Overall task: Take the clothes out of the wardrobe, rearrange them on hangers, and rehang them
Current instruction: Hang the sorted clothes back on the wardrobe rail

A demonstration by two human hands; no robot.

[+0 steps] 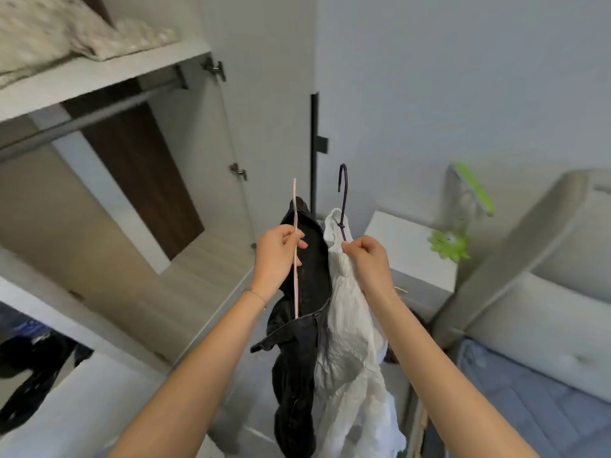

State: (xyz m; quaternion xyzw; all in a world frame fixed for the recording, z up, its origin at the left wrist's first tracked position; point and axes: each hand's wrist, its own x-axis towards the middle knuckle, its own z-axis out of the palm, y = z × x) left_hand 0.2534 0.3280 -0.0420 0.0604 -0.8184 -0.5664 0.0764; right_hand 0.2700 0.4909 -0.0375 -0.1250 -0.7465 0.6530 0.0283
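Observation:
My left hand point(277, 256) grips a pale pink hanger point(295, 226) that carries a black garment point(297, 342), which hangs down in front of me. My right hand point(368, 264) pinches the neck of a dark purple hanger point(343, 193) that holds a white crinkled garment point(350, 352). The two garments hang side by side and touch. Both hangers are held in the air to the right of the open wardrobe, whose metal rail point(92, 119) is bare where it shows.
The open wardrobe door point(264, 94) stands just behind the hangers. Folded bedding point(66, 31) lies on the top shelf. Dark clothes point(29, 368) sit low in the wardrobe at left. A white nightstand point(413, 256), a green lamp point(459, 226) and a bed point(545, 391) are on the right.

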